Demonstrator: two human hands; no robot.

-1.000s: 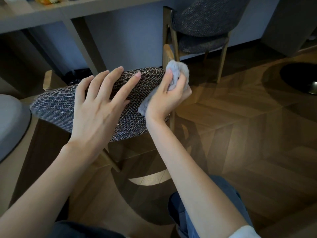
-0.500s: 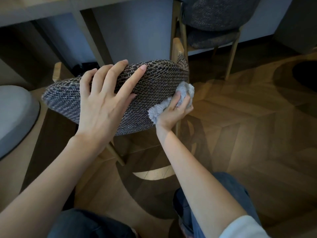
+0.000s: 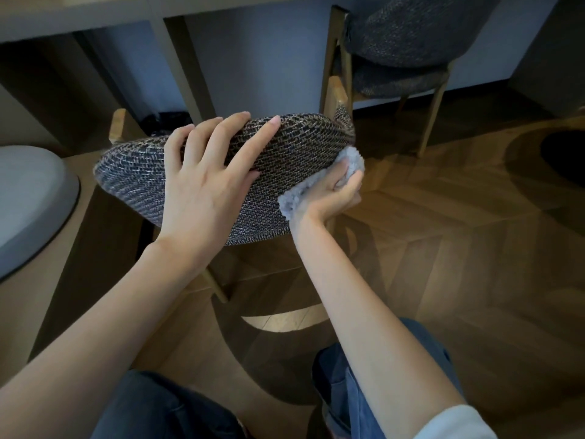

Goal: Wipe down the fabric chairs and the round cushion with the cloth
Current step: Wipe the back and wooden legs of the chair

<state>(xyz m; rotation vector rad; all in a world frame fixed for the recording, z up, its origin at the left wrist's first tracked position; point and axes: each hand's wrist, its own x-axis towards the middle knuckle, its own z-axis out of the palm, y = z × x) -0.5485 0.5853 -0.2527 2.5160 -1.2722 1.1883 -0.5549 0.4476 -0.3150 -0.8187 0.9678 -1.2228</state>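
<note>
Head: two chairs [image 3: 300, 147], one cloth [image 3: 352, 159]

The wooden parquet floor [image 3: 474, 248] carries the near fabric chair [image 3: 300, 147] and, behind it by the wall, the far fabric chair [image 3: 411, 36], both on wooden legs.

I see my left hand [image 3: 202, 185] flat on the woven chair back [image 3: 133, 182], and my right hand [image 3: 335, 194] presses the grey cloth [image 3: 292, 201] on its right edge.
</note>
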